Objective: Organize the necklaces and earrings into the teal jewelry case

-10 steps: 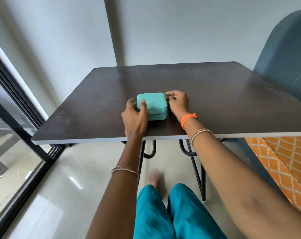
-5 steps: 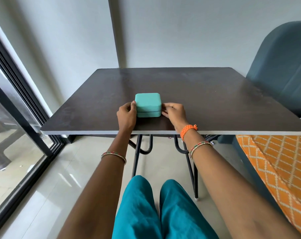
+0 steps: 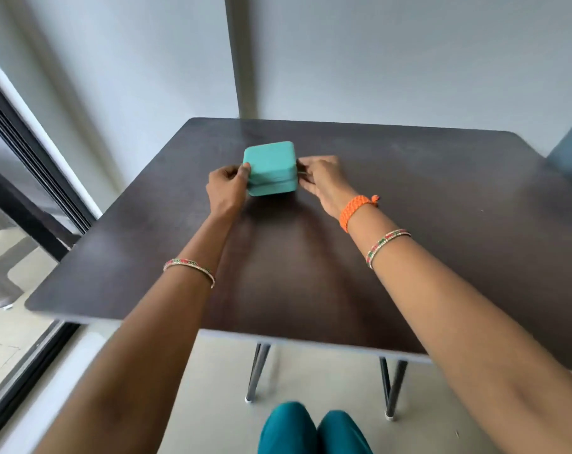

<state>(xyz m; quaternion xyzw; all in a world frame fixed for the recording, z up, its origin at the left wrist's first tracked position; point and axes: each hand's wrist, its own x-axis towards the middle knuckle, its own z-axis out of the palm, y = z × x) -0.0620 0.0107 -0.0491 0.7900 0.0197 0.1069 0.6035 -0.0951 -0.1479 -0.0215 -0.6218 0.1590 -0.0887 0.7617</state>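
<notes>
While shut, teal jewelry case (image 3: 269, 160) | square, rounded corners | dark table (image 3: 441, 204)

Lighting: soft daylight from the window (image 3: 12, 198) at left; dull sheen on the dark table (image 3: 409, 198). Wide-angle bending at edges. Slight motion blur throughout, strongest near the bottom.

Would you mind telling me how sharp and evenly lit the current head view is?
Head view: motion blur smears the table edges and legs; the teal jewelry case stays fairly crisp; daylight from the left window; wide-angle bending at the edges.
</notes>
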